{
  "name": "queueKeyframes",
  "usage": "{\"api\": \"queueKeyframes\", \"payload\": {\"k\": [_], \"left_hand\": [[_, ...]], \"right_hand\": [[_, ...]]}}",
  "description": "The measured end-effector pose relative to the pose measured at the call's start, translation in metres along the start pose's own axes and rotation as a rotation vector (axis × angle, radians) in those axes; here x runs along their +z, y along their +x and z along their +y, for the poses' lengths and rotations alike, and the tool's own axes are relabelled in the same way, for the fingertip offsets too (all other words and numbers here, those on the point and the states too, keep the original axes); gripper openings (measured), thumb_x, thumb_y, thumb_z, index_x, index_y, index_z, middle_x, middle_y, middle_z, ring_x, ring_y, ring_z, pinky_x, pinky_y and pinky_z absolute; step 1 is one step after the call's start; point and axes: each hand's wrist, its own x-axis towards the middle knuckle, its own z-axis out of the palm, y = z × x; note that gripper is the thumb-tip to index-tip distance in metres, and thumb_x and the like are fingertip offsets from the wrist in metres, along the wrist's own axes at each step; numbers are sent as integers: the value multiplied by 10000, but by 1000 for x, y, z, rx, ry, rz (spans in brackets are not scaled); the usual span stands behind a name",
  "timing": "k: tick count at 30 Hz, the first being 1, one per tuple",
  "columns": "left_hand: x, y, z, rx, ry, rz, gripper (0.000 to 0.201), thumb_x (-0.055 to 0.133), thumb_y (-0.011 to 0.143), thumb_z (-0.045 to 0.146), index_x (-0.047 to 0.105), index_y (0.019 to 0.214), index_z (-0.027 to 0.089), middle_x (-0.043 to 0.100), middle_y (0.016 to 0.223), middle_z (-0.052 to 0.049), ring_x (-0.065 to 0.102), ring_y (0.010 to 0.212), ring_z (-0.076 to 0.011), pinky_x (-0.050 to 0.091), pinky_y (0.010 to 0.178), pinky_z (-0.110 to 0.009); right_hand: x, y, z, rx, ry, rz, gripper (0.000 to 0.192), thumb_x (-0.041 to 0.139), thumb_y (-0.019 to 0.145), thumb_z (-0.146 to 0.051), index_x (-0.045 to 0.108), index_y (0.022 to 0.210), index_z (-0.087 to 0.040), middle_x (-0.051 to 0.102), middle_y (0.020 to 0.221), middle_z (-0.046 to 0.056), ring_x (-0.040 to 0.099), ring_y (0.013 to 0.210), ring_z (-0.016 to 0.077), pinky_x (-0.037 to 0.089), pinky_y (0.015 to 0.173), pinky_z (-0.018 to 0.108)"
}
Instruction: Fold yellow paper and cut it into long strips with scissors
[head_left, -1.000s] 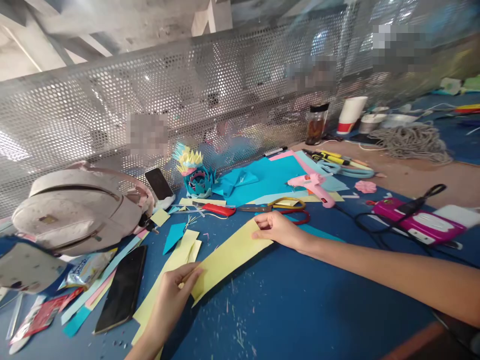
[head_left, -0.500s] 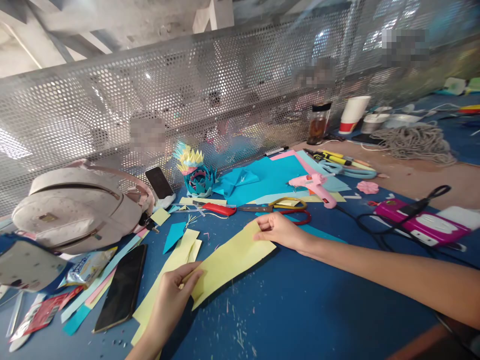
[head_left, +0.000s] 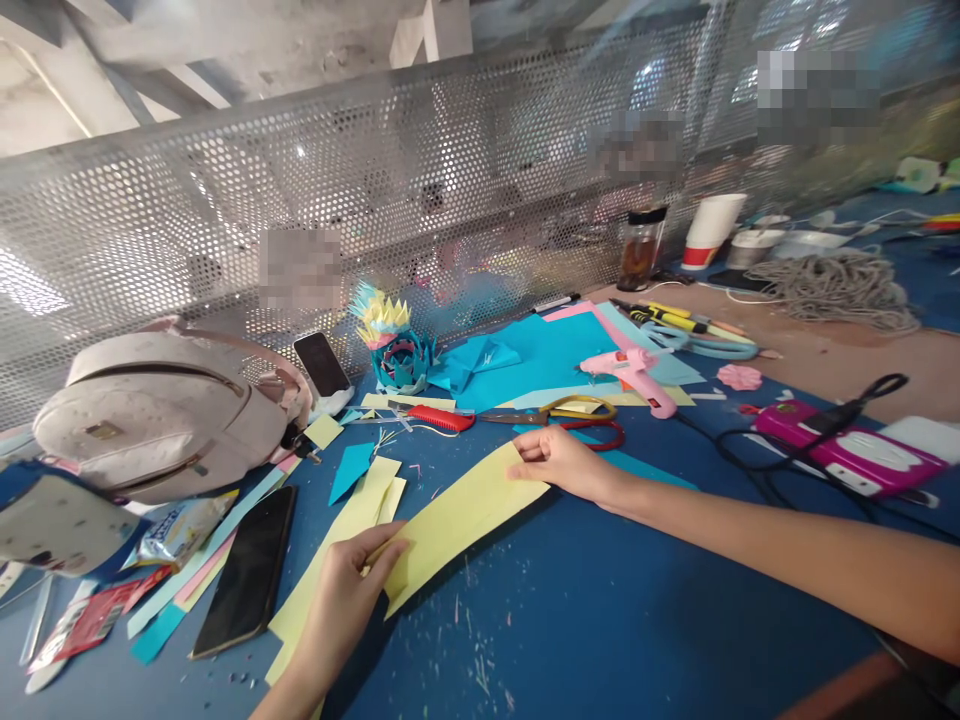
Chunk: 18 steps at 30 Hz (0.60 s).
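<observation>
Spanning both hands, one yellow paper strip (head_left: 465, 530) sat raised at a slant above the table (head_left: 600, 620), long axis running near left to far right. Left hand (head_left: 356, 590) was the nearer one; the strip stretched far and right from its grip. From the right hand (head_left: 551, 463) it ran back near and left. Both grips were clamped on paper: left thumb and fingers together on the near end, right ones pinching the upper edge by the far end.

Counts: loose yellow papers (head_left: 351, 518), at least two, overlapping, left of the strip, partly behind the left hand. One blue scrap (head_left: 351, 470) beyond them. One red cutter (head_left: 442, 417) on the far side. Scissors (head_left: 514, 418) just beyond the right hand; one pair or two, couldn't tell. One pink glue gun (head_left: 634, 372), far right. Two phones: one flat (head_left: 246, 575) near left, one propped (head_left: 322, 365) far left. One backpack (head_left: 157, 420), left. One magenta power strip (head_left: 847, 450), right.
</observation>
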Motion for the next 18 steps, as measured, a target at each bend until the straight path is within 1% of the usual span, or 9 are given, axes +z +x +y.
{"api": "queueKeyframes", "payload": {"k": [5,8,13,18], "left_hand": [[-1,1,-2,0,-8,-21,363,626,852,469,807,1013,198,799,961,-42,734,890,-266,574,762,-272],[-1,1,-1,-13,-13,-22,379,631,847,482,804,1022,193,797,975,-40,729,896,-269,573,751,-273],[-2,1,1,-45,-62,-57,384,643,843,487,804,1031,193,796,946,-32,725,897,-261,560,751,-254],[-2,0,2,-37,-86,-51,346,656,843,463,810,1008,201,796,930,-20,726,888,-249,550,747,-233]], "right_hand": [[0,-1,0,11,14,1,453,862,628,-425,766,972,-146,778,949,108,739,896,283,570,898,434],[1,-1,-1,18,21,-2,452,867,620,-411,767,969,-143,780,941,106,738,903,285,574,888,425],[0,-2,-2,49,37,-3,471,877,602,-387,766,986,-139,781,939,108,737,914,294,587,848,402],[1,-2,-4,54,29,-3,448,873,609,-375,768,974,-137,782,925,110,739,902,293,592,809,375]]}}
